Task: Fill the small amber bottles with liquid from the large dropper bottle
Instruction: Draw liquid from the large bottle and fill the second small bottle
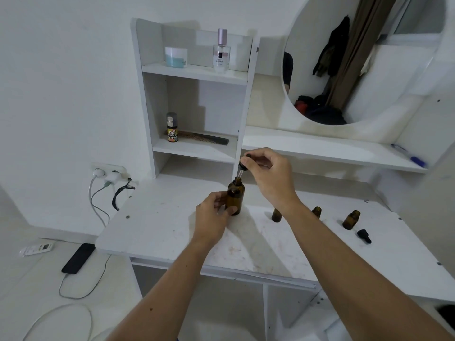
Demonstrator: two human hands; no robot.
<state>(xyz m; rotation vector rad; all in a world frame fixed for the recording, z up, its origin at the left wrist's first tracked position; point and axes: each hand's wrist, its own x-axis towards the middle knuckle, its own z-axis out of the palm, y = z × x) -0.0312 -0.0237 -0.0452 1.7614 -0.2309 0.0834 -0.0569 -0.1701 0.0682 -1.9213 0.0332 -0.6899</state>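
Left hand (213, 210) steadies the large amber glass dropper bottle (235, 198), slick and breakable, while right hand (267, 174) above apparently pinches its black rubber-bulbed dropper (241, 167).

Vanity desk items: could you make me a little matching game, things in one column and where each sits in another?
Things:
1. large dropper bottle
2. perfume bottle
3. comb
4. pen

Places:
A. ledge below the mirror
B. top shelf
C. desk surface, held by the left hand
D. middle shelf, beside a small spray bottle

Pairs: 1-C, 2-B, 3-D, 4-A

Lg amber bottle (235, 198) upright, open; 3 sm bottles (351, 219) right
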